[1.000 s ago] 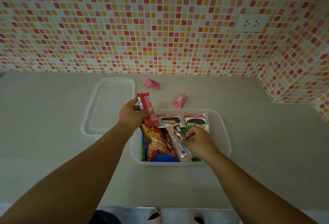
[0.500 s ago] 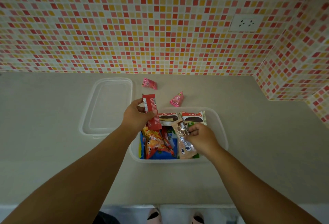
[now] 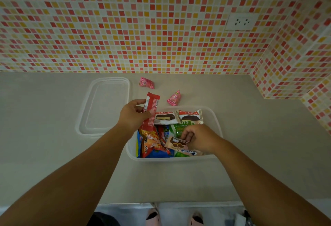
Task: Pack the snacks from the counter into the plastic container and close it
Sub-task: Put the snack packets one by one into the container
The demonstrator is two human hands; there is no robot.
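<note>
A clear plastic container (image 3: pixel 217 118) sits on the counter, holding several snack packets, among them two choco pie packs (image 3: pixel 189 117) along its far side. My left hand (image 3: pixel 133 115) grips a red bar wrapper (image 3: pixel 151 107) upright over the container's far left corner. My right hand (image 3: pixel 198 138) is inside the container, fingers pinching a beige cream-biscuit packet (image 3: pixel 176 144) that lies near the front. Two pink candy packets (image 3: pixel 146 82) (image 3: pixel 174 98) lie on the counter beyond the container. The clear lid (image 3: pixel 105 105) lies flat to the left.
A beige counter (image 3: pixel 259 145) meets the mosaic-tiled wall at the back and in the right corner. A white socket (image 3: pixel 240 22) is high on the wall. The counter's front edge runs below my arms, with feet visible under it.
My right hand has turned the beige packet from lengthwise to lying across the container's front. My left hand with the red bar has stayed over the far left corner.
</note>
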